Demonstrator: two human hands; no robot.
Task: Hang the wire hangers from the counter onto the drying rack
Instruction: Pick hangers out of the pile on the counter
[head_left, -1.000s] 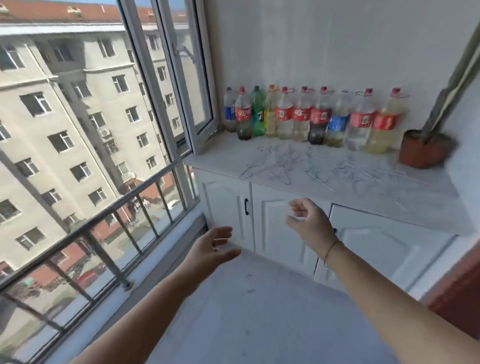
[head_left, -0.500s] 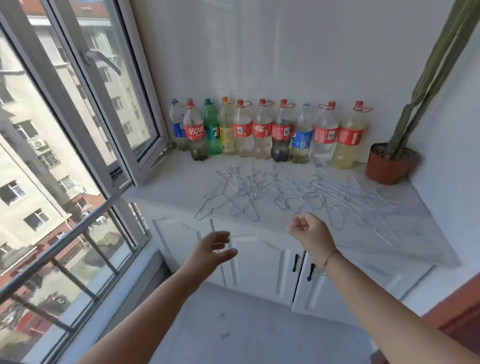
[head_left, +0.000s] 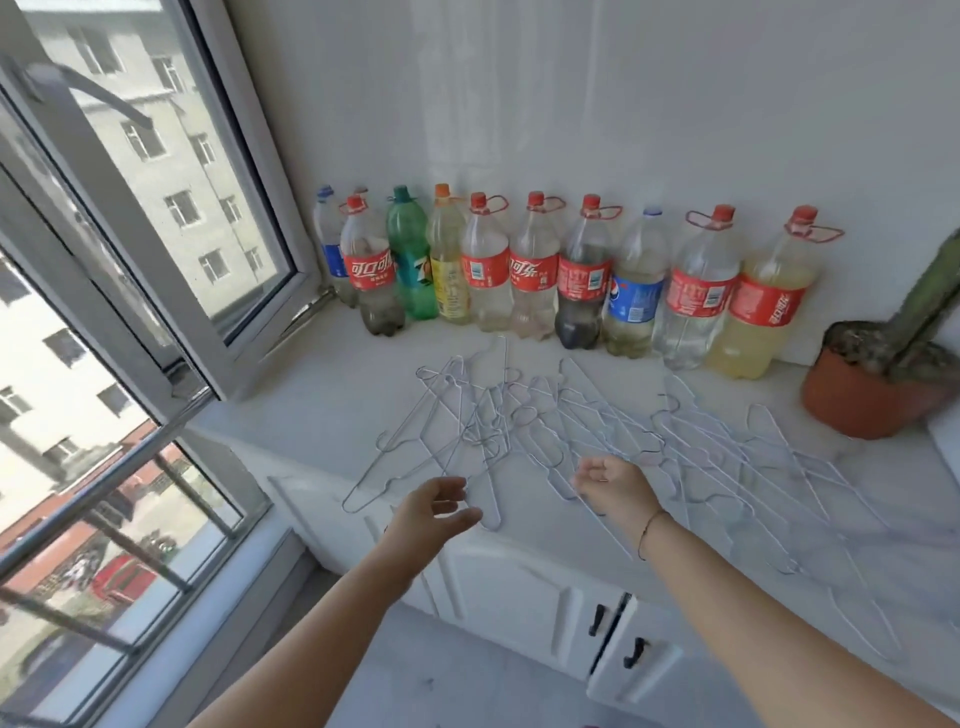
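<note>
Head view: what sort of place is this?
Probably an enclosed balcony of an upper-floor flat: an open window and railing facing apartment blocks, a counter over cabinets strewn with hangers, a row of bottles.

Cannot count the wire hangers (head_left: 571, 431) — tangled at centre, fading into the pale counter (head_left: 322, 395) toward 4 o'clock. Loses the cactus (head_left: 930, 291) top past the 3 o'clock edge, left forearm (head_left: 311, 649) and right forearm (head_left: 779, 623) at 6. Hides a bottle (head_left: 360, 190) behind others at 11 — cap only.
</note>
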